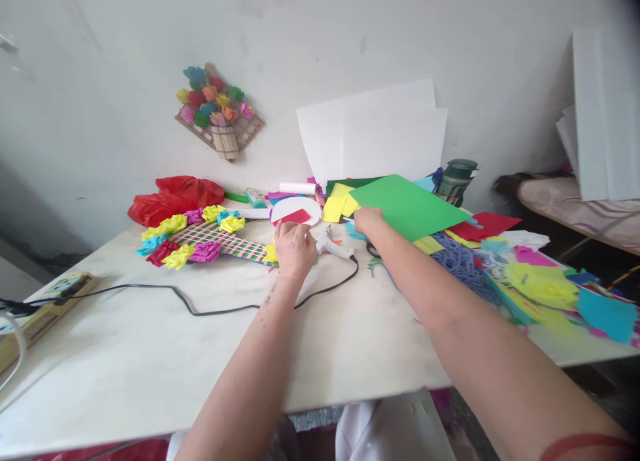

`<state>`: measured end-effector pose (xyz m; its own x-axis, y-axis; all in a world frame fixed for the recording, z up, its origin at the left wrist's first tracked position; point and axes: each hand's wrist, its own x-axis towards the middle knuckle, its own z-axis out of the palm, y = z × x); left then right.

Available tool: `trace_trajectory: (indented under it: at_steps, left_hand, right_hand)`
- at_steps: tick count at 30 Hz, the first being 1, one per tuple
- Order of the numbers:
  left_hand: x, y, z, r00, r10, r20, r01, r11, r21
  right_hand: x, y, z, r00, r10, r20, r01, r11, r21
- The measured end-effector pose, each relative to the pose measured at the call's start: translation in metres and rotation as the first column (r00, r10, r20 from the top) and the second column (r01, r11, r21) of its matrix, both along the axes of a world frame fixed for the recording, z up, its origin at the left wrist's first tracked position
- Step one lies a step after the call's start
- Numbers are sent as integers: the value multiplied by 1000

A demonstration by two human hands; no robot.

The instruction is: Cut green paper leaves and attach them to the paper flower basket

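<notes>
My left hand (pixel 294 249) is closed with its fingers curled at the edge of a piece of red paper (pixel 295 216), which overlaps a white round plate (pixel 280 206). Just right of that hand lies a white glue gun (pixel 336 248) with a black cord. Farther right, my right hand (pixel 369 222) reaches down with bent fingers at the near left edge of a large green sheet (pixel 407 204); its fingertips are hidden, so what they hold cannot be made out. Small yellow papers (pixel 339 204) and a light blue scrap (pixel 354 231) lie beside it. Black loops (pixel 372 250) show below.
A guitar-shaped craft (pixel 220 240) with paper flowers lies left, before a red plastic bag (pixel 175 198). The glue gun's cord (pixel 215 312) crosses to a power strip (pixel 50 308). Purple-blue yarn (pixel 460 268) and paper scraps (pixel 540 284) cover the right; a dark bottle (pixel 457 181) stands behind.
</notes>
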<state>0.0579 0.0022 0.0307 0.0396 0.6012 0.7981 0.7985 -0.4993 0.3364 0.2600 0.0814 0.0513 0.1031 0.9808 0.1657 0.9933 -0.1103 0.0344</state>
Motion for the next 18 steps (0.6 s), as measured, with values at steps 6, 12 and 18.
trace_trajectory:
  at_steps: [6,12,18]
  left_hand:
    - [0,1,-1,999,3,34,-1,999,-54]
    - [-1,3,1,920,-156,360,249,941,-229]
    - [-3,10,-1,727,-264,634,521,814,-257]
  right_hand:
    - [-26,-18,34,995,103,2,-103,992,69]
    - [-63,-54,52,878,454,-153,-386,859,335]
    - [-86,-66,41,579,747,-327,-495,641,587]
